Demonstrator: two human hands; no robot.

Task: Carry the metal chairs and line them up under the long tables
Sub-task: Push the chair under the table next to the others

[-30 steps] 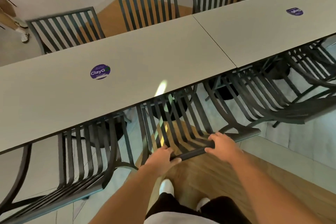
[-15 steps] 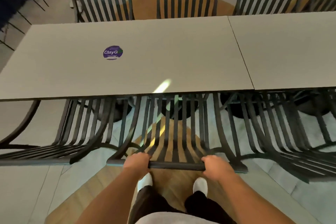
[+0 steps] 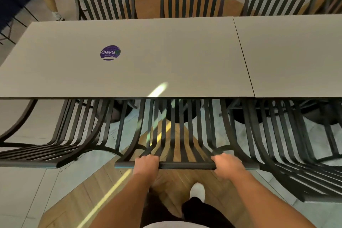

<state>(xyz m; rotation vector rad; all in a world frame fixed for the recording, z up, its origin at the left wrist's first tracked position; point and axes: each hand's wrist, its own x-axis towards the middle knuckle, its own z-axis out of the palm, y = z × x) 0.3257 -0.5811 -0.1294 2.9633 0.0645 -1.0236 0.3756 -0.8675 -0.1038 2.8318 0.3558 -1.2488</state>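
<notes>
Now you had both hands on the top rail of the middle metal chair [image 3: 182, 135]: your left hand [image 3: 146, 163] and your right hand [image 3: 227, 164] each had fingers curled tight around that rail, one toward either end. The chair's slatted seat was tucked under the near edge of the long counter [image 3: 148, 65], with its back facing you. A neighbouring chair [image 3: 61, 135] stood just beside it on the left and another chair [image 3: 288, 140] on the right, both likewise pushed under. A second counter [image 3: 296, 52] butted against the first on the right. A round purple sticker [image 3: 110, 52] lay on the first counter's top. Three more chairs stood along the far side.
</notes>
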